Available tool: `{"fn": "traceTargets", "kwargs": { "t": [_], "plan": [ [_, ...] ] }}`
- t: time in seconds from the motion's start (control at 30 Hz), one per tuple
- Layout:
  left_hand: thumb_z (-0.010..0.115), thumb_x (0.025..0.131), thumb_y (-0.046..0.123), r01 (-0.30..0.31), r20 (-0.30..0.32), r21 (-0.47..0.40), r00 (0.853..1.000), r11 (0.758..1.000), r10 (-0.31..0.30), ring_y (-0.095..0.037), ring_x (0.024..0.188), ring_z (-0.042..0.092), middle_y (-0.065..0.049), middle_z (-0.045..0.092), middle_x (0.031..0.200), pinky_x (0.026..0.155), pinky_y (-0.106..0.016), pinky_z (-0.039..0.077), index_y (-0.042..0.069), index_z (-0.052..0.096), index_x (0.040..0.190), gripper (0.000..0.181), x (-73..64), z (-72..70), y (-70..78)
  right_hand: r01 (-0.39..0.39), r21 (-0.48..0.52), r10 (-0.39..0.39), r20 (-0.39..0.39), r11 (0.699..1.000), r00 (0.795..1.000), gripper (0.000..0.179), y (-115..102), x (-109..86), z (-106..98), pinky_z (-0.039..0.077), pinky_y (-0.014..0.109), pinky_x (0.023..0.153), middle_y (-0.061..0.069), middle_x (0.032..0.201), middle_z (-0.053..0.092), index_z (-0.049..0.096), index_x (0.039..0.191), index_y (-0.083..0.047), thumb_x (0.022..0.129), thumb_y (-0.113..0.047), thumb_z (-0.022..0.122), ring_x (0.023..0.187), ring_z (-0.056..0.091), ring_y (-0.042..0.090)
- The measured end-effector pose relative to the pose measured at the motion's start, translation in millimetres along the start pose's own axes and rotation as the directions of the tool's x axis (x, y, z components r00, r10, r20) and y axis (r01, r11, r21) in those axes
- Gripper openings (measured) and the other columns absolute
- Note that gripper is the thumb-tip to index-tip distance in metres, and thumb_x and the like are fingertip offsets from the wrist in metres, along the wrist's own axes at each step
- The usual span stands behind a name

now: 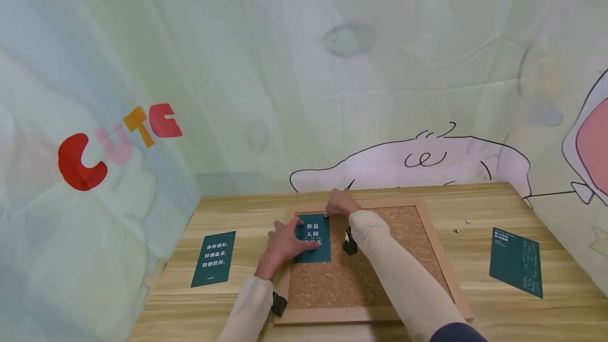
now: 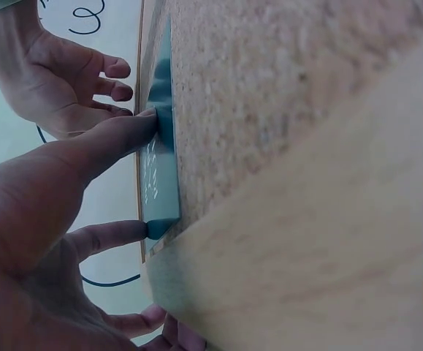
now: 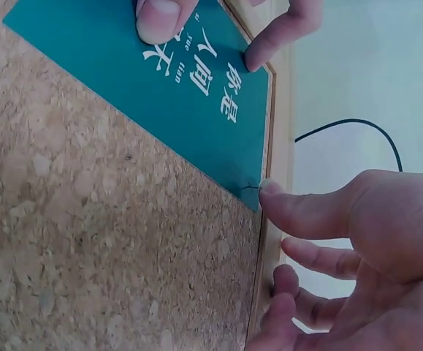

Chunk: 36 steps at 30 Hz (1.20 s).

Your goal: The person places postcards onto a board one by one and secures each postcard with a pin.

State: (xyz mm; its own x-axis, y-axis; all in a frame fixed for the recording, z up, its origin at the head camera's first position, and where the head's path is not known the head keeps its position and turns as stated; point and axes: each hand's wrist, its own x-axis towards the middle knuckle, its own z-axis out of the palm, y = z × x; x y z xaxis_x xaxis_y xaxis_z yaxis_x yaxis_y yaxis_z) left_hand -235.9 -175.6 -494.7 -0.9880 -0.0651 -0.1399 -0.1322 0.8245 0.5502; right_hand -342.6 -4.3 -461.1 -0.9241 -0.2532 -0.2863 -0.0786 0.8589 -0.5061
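Note:
A dark teal card (image 1: 312, 252) with white lettering lies on the cork board (image 1: 361, 284), near its upper left corner. My left hand (image 1: 287, 241) spreads over it: the thumb (image 3: 158, 20) presses on the lettering, the index fingertip touches a top corner. At the card's other top corner is my right hand (image 1: 343, 203). Its thumb (image 3: 306, 212) bears on a small pin, whose thin dark shaft (image 3: 249, 187) shows against the card; the pin's head is hidden under the thumb. The other right fingers are bent loosely at the board's wooden frame (image 3: 275, 139).
To the board's left, a teal card (image 1: 214, 258) with white writing lies on the wood-grain table (image 1: 176, 310). Another teal card (image 1: 516, 263) is on the right, beside two tiny shiny pieces (image 1: 467, 221). A printed cloth (image 1: 247, 78) hangs behind the table.

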Motion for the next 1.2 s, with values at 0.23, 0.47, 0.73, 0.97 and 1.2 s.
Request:
{"fn": "traceTargets", "kwargs": {
  "t": [0.23, 0.47, 0.73, 0.97, 1.2],
  "plan": [
    [0.090, 0.077, 0.051, 0.011, -0.002, -0.007, 1.000, 1.000, -0.011, -0.050, 0.116, 0.044, -0.029, 0.043, 0.132, 0.089, -0.064, 0.049, 0.013, 0.056, 0.144, 0.084, -2.0, 0.8, 1.7, -0.073, -0.077, 0.071, -0.030, 0.994, 0.997, 0.041, -3.4, -3.3, -0.3, 0.044, 0.054, 0.099, 0.018, 0.115, 0.062, 0.067, 0.124, -0.002, 0.093, -0.026, 0.079, 0.110, 0.055, 0.038],
    [0.089, 0.077, 0.052, 0.013, 0.003, -0.007, 1.000, 1.000, -0.013, -0.049, 0.116, 0.044, -0.028, 0.043, 0.131, 0.088, -0.064, 0.050, 0.014, 0.055, 0.145, 0.085, -1.9, 1.9, 2.3, -0.119, -0.110, 0.116, -0.038, 0.987, 0.993, 0.044, -8.3, 0.1, 0.5, 0.021, 0.069, 0.115, 0.020, 0.131, 0.064, 0.068, 0.129, -0.006, 0.092, -0.027, 0.080, 0.129, 0.048, 0.047],
    [0.089, 0.077, 0.052, 0.026, -0.004, -0.010, 1.000, 1.000, -0.026, -0.049, 0.117, 0.043, -0.029, 0.041, 0.133, 0.090, -0.065, 0.049, 0.014, 0.054, 0.146, 0.086, 0.1, 0.7, 2.1, -0.080, -0.092, 0.079, -0.013, 0.993, 0.997, 0.038, -5.2, 3.1, -0.4, 0.038, 0.053, 0.098, 0.013, 0.113, 0.069, 0.070, 0.124, -0.005, 0.093, -0.025, 0.080, 0.103, 0.056, 0.033],
    [0.089, 0.077, 0.053, 0.027, -0.006, -0.009, 1.000, 1.000, -0.027, -0.049, 0.116, 0.044, -0.029, 0.041, 0.133, 0.089, -0.065, 0.049, 0.015, 0.055, 0.145, 0.086, 0.8, 2.0, 2.0, -0.070, -0.085, 0.070, 0.002, 0.994, 0.998, 0.042, -7.3, -1.1, -3.9, 0.042, 0.056, 0.102, 0.016, 0.119, 0.068, 0.067, 0.128, -0.004, 0.093, -0.025, 0.079, 0.110, 0.054, 0.038],
    [0.089, 0.077, 0.052, 0.026, -0.010, -0.011, 1.000, 1.000, -0.026, -0.049, 0.116, 0.044, -0.029, 0.041, 0.133, 0.090, -0.065, 0.049, 0.014, 0.054, 0.146, 0.086, 1.3, 1.8, 1.1, -0.074, -0.066, 0.075, 0.012, 0.995, 0.997, 0.042, -6.8, -1.1, -4.5, 0.043, 0.058, 0.103, 0.019, 0.123, 0.065, 0.065, 0.129, -0.003, 0.095, -0.025, 0.077, 0.114, 0.052, 0.041]
  ]
}}
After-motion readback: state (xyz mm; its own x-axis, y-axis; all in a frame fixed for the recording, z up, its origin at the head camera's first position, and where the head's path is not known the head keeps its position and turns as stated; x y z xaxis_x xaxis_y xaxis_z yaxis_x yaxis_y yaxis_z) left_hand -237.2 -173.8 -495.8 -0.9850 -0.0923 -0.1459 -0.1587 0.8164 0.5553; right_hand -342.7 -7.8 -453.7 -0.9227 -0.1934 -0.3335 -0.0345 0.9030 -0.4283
